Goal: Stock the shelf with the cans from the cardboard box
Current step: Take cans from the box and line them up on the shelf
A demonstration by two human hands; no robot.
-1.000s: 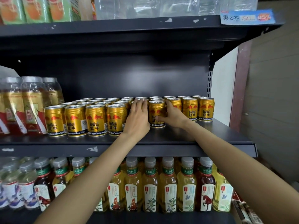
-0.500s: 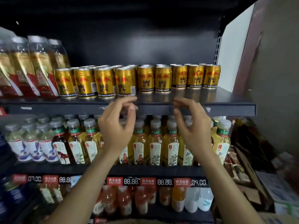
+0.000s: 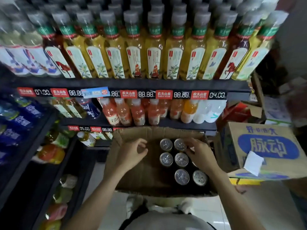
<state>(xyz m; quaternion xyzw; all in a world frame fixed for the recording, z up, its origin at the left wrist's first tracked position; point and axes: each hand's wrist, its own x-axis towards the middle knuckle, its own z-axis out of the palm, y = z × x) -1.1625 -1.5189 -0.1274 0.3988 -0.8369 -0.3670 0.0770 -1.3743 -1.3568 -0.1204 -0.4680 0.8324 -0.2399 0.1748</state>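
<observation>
An open cardboard box sits low in front of me, with several cans standing upright in its right half, silver tops showing. My left hand hovers over the bare left half of the box, fingers curled loosely and holding nothing. My right hand reaches over the cans at the right, fingertips near the top of the far right can; I see no can gripped. The shelf with the gold cans is out of view above.
Shelves of yellow tea bottles and orange drink bottles fill the view ahead. A closed carton with blue print stands right of the box. A dark rack with blue packs stands at the left. Pale floor lies below.
My view has dropped from the gold-can shelf down to the box. Both hands came off the shelf and moved down over the box.
</observation>
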